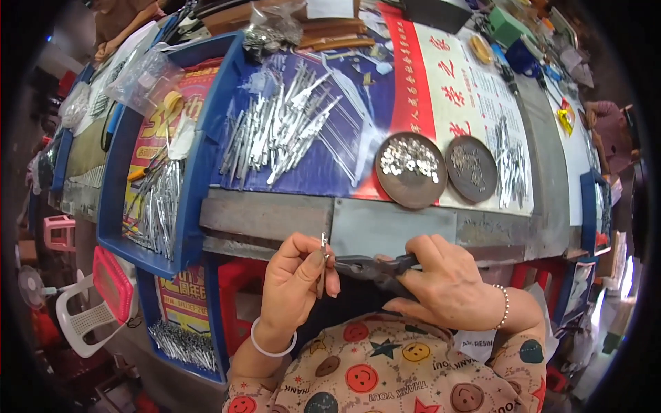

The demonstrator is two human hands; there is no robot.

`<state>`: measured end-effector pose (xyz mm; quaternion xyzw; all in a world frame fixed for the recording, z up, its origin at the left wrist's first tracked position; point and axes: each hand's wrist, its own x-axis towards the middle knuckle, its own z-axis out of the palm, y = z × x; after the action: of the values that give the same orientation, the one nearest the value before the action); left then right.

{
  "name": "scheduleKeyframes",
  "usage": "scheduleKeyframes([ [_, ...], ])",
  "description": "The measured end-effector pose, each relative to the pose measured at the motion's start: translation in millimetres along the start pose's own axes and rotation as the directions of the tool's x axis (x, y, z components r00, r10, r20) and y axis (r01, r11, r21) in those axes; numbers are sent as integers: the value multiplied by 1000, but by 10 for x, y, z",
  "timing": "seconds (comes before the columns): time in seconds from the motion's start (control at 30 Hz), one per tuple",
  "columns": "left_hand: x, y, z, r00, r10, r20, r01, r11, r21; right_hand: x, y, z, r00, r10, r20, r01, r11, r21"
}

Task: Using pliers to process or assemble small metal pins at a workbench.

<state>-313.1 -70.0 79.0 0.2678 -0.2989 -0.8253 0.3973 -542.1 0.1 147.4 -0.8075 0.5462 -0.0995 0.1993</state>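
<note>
My left hand (pixel 292 279) pinches a thin silver metal piece (pixel 323 240), upright between thumb and fingers, near the table's front edge. In my right hand (pixel 444 282) is a pair of pliers (pixel 365 266) with dark handles. Its jaws point left and meet the metal piece at my left fingertips; whether they grip it is hidden by the fingers. Beyond my hands stands a round brown dish (pixel 410 199) with small shiny discs. Beside it, a second brown dish (pixel 475 196) contains small dark metal parts. A heap of long silver metal pieces (pixel 275 131) lies farther back.
A blue tray (pixel 219 113) with metal pieces stands at the left, and a lower blue tray (pixel 215 330) sits beneath it. More silver pieces (pixel 510 165) lie right of the dishes. A white chair (pixel 79 316) stands at lower left. Other people sit at the far edges.
</note>
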Motion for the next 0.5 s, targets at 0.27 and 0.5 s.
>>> scheduleKeyframes([
  [0.27,-54,-58,249,998,-52,-26,56,979,198,-242,101,27,998,-21,-59,19,999,-33],
  [0.5,-42,-91,343,997,-75,-6,73,950,304,-366,160,68,993,3,-120,-10,998,-62],
])
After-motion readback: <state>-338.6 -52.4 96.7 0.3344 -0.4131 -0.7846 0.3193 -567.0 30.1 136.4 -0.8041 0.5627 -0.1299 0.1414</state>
